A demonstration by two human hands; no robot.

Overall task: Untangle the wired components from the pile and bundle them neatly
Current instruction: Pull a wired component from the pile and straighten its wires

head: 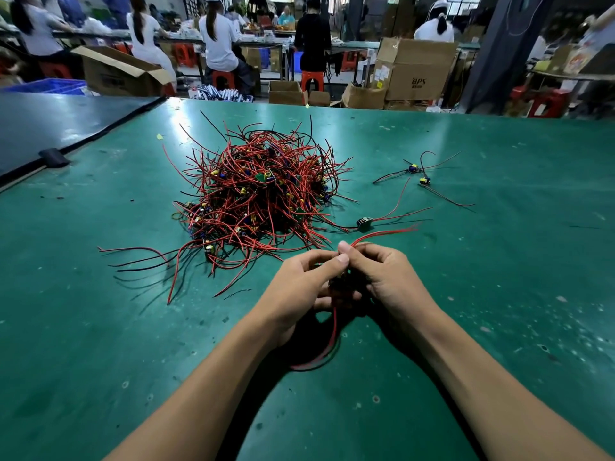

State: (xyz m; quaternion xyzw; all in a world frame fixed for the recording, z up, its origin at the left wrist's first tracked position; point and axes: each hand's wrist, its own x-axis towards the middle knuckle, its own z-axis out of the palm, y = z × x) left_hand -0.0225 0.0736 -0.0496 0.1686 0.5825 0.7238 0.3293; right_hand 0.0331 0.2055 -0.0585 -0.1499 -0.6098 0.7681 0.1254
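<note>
You can read only "BPS", black print on the big cardboard box (422, 66) far back right; the smaller line beneath it is illegible.

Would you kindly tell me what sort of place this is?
Probably an electronics assembly workshop: a pile of wired components on a green bench, seated workers behind, stacked cartons.

One wide-angle camera, worn on the head, looks forward and down across the green table (100, 327). It sits nearest the left hand (299, 287) and right hand (391, 279), low centre, both gripping a wire bundle (334, 322). The pile (263, 194) lies mid-frame; the workshop (416, 61) fills the top strip.
</note>
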